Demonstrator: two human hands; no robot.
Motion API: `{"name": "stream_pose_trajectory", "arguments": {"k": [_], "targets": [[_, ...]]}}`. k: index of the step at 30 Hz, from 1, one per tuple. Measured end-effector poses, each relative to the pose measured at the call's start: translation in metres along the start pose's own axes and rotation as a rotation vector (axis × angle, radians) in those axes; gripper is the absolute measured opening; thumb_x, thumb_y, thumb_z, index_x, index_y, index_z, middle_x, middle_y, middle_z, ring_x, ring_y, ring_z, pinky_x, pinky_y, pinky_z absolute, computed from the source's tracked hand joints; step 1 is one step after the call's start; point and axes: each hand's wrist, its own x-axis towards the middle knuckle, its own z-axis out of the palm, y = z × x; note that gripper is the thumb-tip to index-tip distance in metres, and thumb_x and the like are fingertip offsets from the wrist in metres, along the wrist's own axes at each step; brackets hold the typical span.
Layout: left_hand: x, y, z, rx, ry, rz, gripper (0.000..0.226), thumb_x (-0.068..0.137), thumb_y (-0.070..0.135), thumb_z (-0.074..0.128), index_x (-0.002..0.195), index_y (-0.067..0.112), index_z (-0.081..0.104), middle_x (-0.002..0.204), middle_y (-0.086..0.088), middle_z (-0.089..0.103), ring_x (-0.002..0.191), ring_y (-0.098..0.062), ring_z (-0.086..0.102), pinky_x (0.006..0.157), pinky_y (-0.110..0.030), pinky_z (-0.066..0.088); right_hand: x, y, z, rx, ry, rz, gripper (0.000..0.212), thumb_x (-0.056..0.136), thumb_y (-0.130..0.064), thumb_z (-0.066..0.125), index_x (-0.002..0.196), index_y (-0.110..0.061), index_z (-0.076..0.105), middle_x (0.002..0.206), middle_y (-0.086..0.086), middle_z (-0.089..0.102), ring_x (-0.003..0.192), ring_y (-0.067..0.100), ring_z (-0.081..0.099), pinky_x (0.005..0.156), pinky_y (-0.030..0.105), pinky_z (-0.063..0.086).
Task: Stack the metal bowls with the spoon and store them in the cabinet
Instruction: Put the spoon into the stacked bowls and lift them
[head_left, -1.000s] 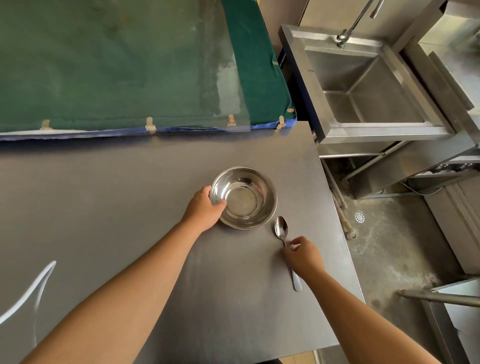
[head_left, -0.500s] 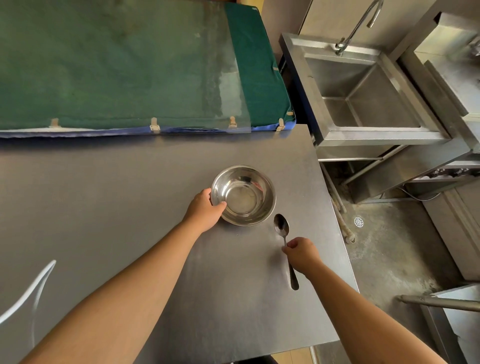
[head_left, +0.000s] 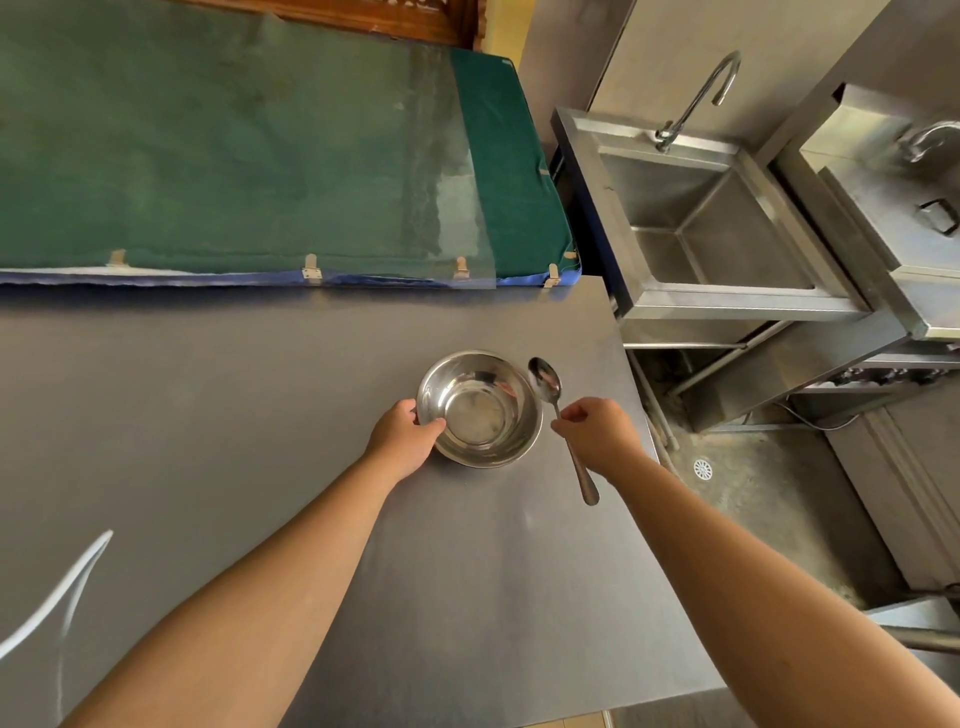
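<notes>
a metal bowl (head_left: 479, 408) sits upright on the grey steel table (head_left: 260, 395), toward its right side. whether it is one bowl or several nested cannot be told from here. the person's left hand (head_left: 402, 434) is at the bowl's near-left rim, thumb lying over the lip and the other fingers curled against the outer wall, so the rim is pinched between them.

the right hand (head_left: 597, 434) holds a spoon (head_left: 558, 410) just to the right of the bowl. thumb and forefinger are pressed together on the upper part of the handle; the remaining fingers are folded under the palm. the spoon's head points away from the person and shows right at the bowl's right rim; whether it touches the rim cannot be told. the handle end sticks out below the hand, above the table top.

beyond the table lies a green covered surface (head_left: 234, 156) under a clear sheet. to the right stand a steel sink (head_left: 691, 218) with a curved tap (head_left: 701, 93). no cabinet can be made out.
</notes>
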Motion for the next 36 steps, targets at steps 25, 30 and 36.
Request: {"name": "stream_pose_trajectory", "arguments": {"k": [25,30,36], "targets": [[-0.006,0.000,-0.002,-0.015,-0.005,0.006,0.019,0.087,0.033,0.066,0.104,0.028,0.061,0.092,0.012,0.068,0.078,-0.014,0.063,0.071,-0.032,0.054,0.028,-0.046,0.076,-0.356,-0.201,-0.006,0.028,0.096,-0.015,0.061,0.119,-0.002,0.070,0.111,0.015,0.074,0.102,0.034,0.072,0.086,0.037,0.059],[0.000,0.009,-0.003,0.083,0.012,0.043,0.020,0.086,0.032,0.068,0.104,0.029,0.059,0.090,0.017,0.060,0.083,-0.007,0.058,0.063,-0.021,0.041,0.030,-0.043,0.078,-0.368,-0.189,-0.033,0.030,0.099,-0.017,0.058,0.124,-0.003,0.068,0.112,0.016,0.073,0.101,0.034,0.071,0.087,0.041,0.060],[0.010,0.019,-0.004,0.218,0.026,0.097,0.022,0.084,0.029,0.067,0.103,0.020,0.067,0.096,-0.001,0.069,0.083,-0.021,0.065,0.062,-0.026,0.044,0.036,-0.039,0.067,-0.268,-0.120,-0.057,0.021,0.091,-0.013,0.058,0.102,-0.013,0.076,0.090,0.008,0.074,0.079,0.029,0.070,0.072,0.037,0.062]]}}
